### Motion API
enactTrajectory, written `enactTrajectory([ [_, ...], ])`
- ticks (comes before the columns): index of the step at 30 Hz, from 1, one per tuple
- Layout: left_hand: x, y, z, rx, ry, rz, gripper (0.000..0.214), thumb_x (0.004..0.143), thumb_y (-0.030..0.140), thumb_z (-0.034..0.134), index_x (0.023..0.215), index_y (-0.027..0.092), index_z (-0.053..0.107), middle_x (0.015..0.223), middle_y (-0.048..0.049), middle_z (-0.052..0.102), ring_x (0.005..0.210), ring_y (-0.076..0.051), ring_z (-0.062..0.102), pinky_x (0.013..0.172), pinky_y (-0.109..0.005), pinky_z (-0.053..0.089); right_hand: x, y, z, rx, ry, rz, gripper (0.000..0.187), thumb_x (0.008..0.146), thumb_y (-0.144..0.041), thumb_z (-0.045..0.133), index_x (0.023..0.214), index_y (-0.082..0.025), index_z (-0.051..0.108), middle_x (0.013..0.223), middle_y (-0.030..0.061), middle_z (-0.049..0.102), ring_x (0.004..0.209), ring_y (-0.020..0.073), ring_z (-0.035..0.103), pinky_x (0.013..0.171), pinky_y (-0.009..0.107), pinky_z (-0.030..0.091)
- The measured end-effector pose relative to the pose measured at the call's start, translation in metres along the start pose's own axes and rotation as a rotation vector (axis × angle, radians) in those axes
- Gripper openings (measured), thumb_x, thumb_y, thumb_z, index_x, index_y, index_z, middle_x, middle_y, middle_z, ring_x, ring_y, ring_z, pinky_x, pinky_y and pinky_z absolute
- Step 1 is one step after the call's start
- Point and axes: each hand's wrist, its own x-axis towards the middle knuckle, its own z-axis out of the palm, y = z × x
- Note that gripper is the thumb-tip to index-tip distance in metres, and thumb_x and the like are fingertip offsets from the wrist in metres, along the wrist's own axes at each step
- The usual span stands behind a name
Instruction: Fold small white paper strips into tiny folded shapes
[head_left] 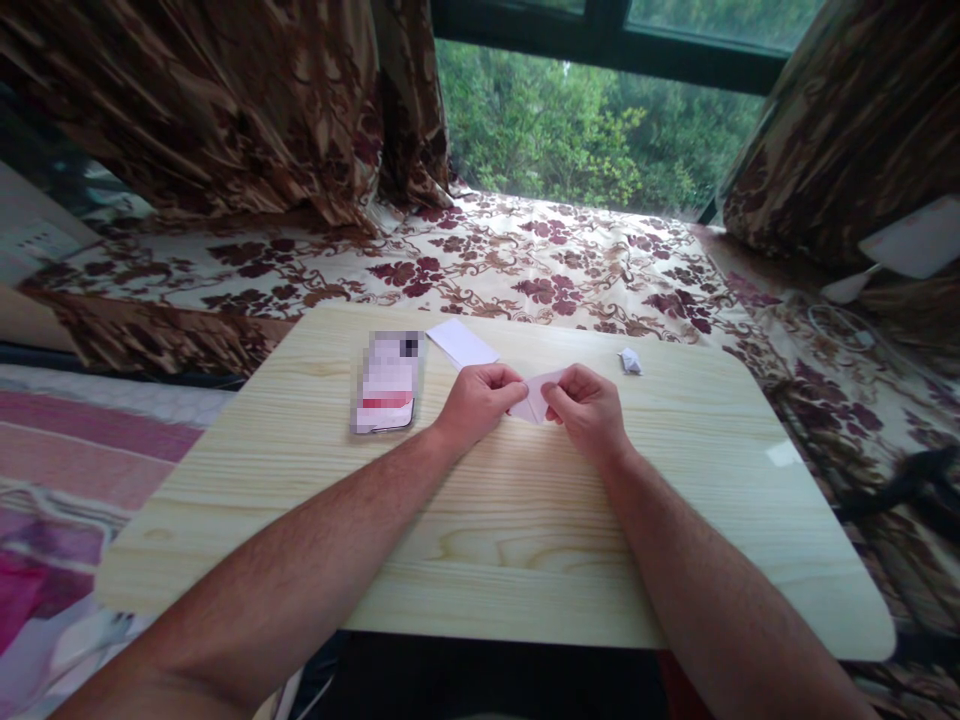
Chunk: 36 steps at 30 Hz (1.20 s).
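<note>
Between my two hands is a small piece of folded white paper (534, 402), with a crease line showing on its face. My left hand (484, 398) pinches its left edge between thumb and fingers. On the other side, my right hand (589, 405) grips the right edge, thumb on top. The paper is held a little above the table, or just touching it; I cannot tell which. Behind my left hand lies a stack or sheet of white paper (463, 343). A small folded paper piece (631, 362) sits to the right, beyond my right hand.
A pale wood-grain table (525, 560) is under my arms. To the left lies a pixelated phone-like object (386, 385). Beyond the table's far edge is a ledge with floral cloth (555, 270), below a window between curtains (300, 110). A white lamp-like object (915, 240) stands at right.
</note>
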Motion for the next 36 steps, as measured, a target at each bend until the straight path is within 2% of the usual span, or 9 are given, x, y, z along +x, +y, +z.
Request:
enactTrajectory([
  [5, 0.002, -0.002, -0.001, -0.018, 0.023, 0.015, 0.014, 0.070, 0.027, 0.068, 0.064, 0.014, 0.066, 0.050, 0.0036, 0.053, 0.047, -0.008, 0.041, 0.047, -0.022, 0.030, -0.002, -0.001, 0.002, 0.028, -0.065, -0.003, 0.014, 0.078, -0.034, 0.066, 0.079, -0.020, 0.063, 0.058, -0.0028, 0.063, 0.046, 0.0098, 0.053, 0.044, 0.023, 0.040],
  [10, 0.004, -0.005, -0.002, -0.053, 0.046, 0.026, 0.014, 0.069, 0.027, 0.067, 0.064, 0.014, 0.066, 0.052, 0.0027, 0.054, 0.048, -0.009, 0.044, 0.050, -0.023, 0.032, -0.002, 0.004, 0.001, 0.058, -0.075, -0.020, 0.019, 0.079, -0.029, 0.065, 0.094, -0.019, 0.074, 0.056, -0.0017, 0.065, 0.049, 0.0105, 0.055, 0.047, 0.023, 0.043],
  [14, 0.005, -0.006, -0.002, -0.079, 0.042, 0.028, 0.012, 0.069, 0.026, 0.067, 0.065, 0.014, 0.067, 0.052, 0.0024, 0.054, 0.049, -0.009, 0.044, 0.050, -0.024, 0.031, -0.001, 0.003, 0.000, 0.164, -0.092, -0.016, 0.012, 0.076, -0.023, 0.065, 0.083, -0.020, 0.074, 0.058, -0.0008, 0.066, 0.050, 0.0113, 0.058, 0.047, 0.023, 0.046],
  [18, 0.005, -0.006, -0.003, -0.105, 0.029, 0.005, 0.011, 0.068, 0.025, 0.068, 0.067, 0.014, 0.069, 0.052, 0.0019, 0.055, 0.049, -0.009, 0.044, 0.050, -0.024, 0.031, 0.000, -0.002, -0.001, 0.172, -0.099, 0.024, 0.008, 0.072, -0.021, 0.065, 0.075, -0.020, 0.073, 0.057, -0.0015, 0.066, 0.049, 0.0110, 0.057, 0.047, 0.024, 0.047],
  [29, 0.009, -0.016, -0.005, -0.202, -0.028, -0.011, 0.014, 0.067, 0.028, 0.072, 0.073, 0.015, 0.072, 0.055, -0.0001, 0.059, 0.049, -0.011, 0.049, 0.050, -0.025, 0.035, 0.000, -0.002, -0.002, 0.172, -0.124, 0.009, 0.008, 0.070, -0.018, 0.065, 0.072, -0.020, 0.073, 0.061, -0.0007, 0.068, 0.056, 0.0125, 0.060, 0.056, 0.027, 0.051],
  [36, 0.009, -0.014, -0.006, -0.226, -0.056, -0.040, 0.016, 0.066, 0.028, 0.072, 0.073, 0.014, 0.071, 0.057, -0.0015, 0.062, 0.051, -0.013, 0.054, 0.052, -0.026, 0.039, 0.000, -0.003, -0.002, 0.163, -0.139, 0.022, 0.009, 0.070, -0.017, 0.065, 0.072, -0.019, 0.074, 0.062, -0.0004, 0.069, 0.057, 0.0122, 0.061, 0.057, 0.026, 0.050],
])
